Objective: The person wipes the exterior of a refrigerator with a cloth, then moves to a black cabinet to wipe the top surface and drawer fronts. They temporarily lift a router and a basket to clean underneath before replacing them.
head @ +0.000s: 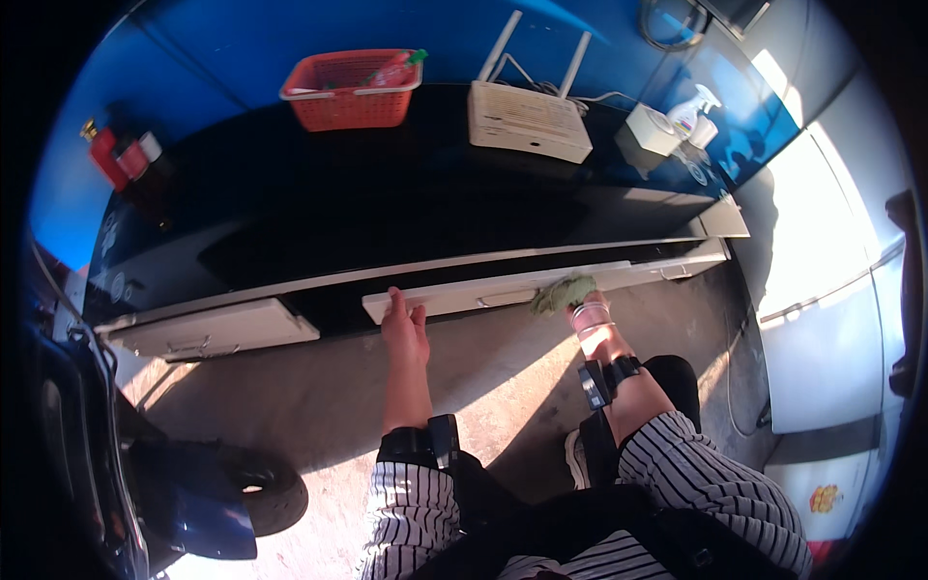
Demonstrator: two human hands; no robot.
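My left hand (404,325) touches the left end of a pale drawer front (435,301) that stands out from a low black-topped cabinet (348,196). Its thumb lies near the top edge; where its other fingers rest is partly hidden. A green cloth (565,293) is in my right hand (591,313), against the right part of the same drawer front, just right of its metal handle (507,298). The cloth covers most of the right fingers. Another pale drawer front (217,333) is at the left, and a further one (678,268) at the right.
On the cabinet top stand a red plastic basket (351,109), a white router (531,119) with antennas, a white box (651,130), a spray bottle (689,112) and red bottles (109,159). A dark vehicle with a wheel (279,493) is at lower left; white panels stand at right.
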